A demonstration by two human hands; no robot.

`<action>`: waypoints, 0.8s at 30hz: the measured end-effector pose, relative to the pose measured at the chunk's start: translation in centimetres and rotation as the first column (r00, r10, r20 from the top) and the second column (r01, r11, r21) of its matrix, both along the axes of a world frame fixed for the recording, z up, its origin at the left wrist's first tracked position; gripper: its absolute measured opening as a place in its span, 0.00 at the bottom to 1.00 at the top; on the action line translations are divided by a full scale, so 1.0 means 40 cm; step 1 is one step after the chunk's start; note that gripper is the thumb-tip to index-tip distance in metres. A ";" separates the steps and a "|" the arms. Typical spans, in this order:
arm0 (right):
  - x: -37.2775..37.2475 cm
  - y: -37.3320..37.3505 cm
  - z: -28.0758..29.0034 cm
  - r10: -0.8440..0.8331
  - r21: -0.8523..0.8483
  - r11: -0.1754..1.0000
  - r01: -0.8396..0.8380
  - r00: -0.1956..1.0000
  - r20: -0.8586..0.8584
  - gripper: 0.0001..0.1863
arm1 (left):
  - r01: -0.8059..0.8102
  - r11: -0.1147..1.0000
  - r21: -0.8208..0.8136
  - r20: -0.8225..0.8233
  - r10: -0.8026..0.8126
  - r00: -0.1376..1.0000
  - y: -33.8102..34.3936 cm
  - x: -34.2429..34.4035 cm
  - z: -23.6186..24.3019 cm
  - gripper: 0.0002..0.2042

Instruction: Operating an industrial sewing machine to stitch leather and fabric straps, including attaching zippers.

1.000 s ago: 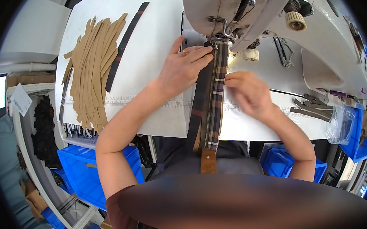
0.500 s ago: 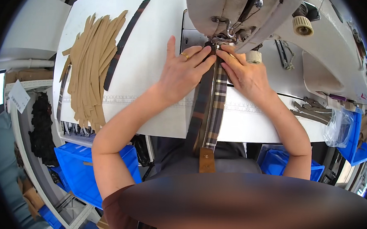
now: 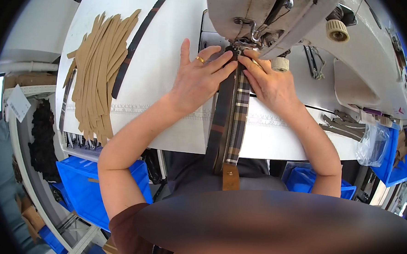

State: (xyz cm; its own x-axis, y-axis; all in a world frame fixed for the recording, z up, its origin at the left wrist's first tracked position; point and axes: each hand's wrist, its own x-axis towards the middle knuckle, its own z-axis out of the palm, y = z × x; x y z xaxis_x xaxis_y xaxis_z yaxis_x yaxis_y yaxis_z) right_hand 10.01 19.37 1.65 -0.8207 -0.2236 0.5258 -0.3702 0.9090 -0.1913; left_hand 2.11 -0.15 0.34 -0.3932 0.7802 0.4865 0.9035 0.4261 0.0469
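Head view: left hand [image 3: 197, 80] spread, fingertips on dark side of long plaid fabric strip with metal-toothed zipper [image 3: 239, 124]; right hand [image 3: 274, 84] close beside, fingers bent over plaid edge, pinch unclear. White metal sewing machine [image 3: 301, 17] just beyond fingertips. Advisable: layers flat, zipper straight, fingertips clear of machine.

The one view looks steeply down from the person's head over the white table [image 3: 166, 47], facing the sewing machine [image 3: 310, 22] at the top. It is near, with left hand [image 3: 197, 80] and right hand [image 3: 274, 84] close to centre; its wide lens bends straight edges outward.
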 end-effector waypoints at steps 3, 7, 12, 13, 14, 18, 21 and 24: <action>-0.001 0.000 0.002 -0.003 0.015 1.000 0.003 1.000 -0.008 0.16 | 0.002 1.000 0.007 -0.012 -0.002 1.000 0.001 -0.007 0.000 0.20; -0.002 0.000 0.003 -0.036 0.036 0.999 0.036 0.999 0.003 0.17 | 0.022 0.998 0.062 0.017 -0.024 1.000 0.005 -0.018 -0.005 0.18; -0.003 -0.002 0.007 -0.044 0.061 0.997 0.046 0.999 -0.024 0.17 | 0.038 0.998 0.060 0.019 -0.039 0.999 0.006 -0.019 -0.006 0.18; -0.003 -0.002 0.008 -0.059 0.068 0.996 0.060 0.998 -0.022 0.17 | 0.040 0.996 0.086 0.024 -0.042 0.999 0.006 -0.018 -0.005 0.18; -0.002 -0.002 0.009 -0.062 0.061 0.996 0.063 0.998 -0.012 0.16 | 0.037 0.997 0.063 0.029 -0.039 0.999 0.006 -0.017 -0.004 0.18; -0.003 0.001 0.010 -0.046 0.038 0.998 0.046 0.999 -0.005 0.16 | -0.009 1.000 0.019 0.041 0.008 0.999 0.009 -0.016 -0.003 0.21; -0.008 0.004 0.009 -0.070 0.039 0.997 0.070 0.998 0.007 0.15 | 0.002 1.000 0.028 0.045 -0.003 0.999 0.010 -0.023 -0.005 0.20; -0.013 0.007 0.009 -0.060 0.037 0.997 0.060 0.998 -0.020 0.15 | 0.019 0.999 0.047 0.039 -0.021 0.999 0.012 -0.028 -0.009 0.20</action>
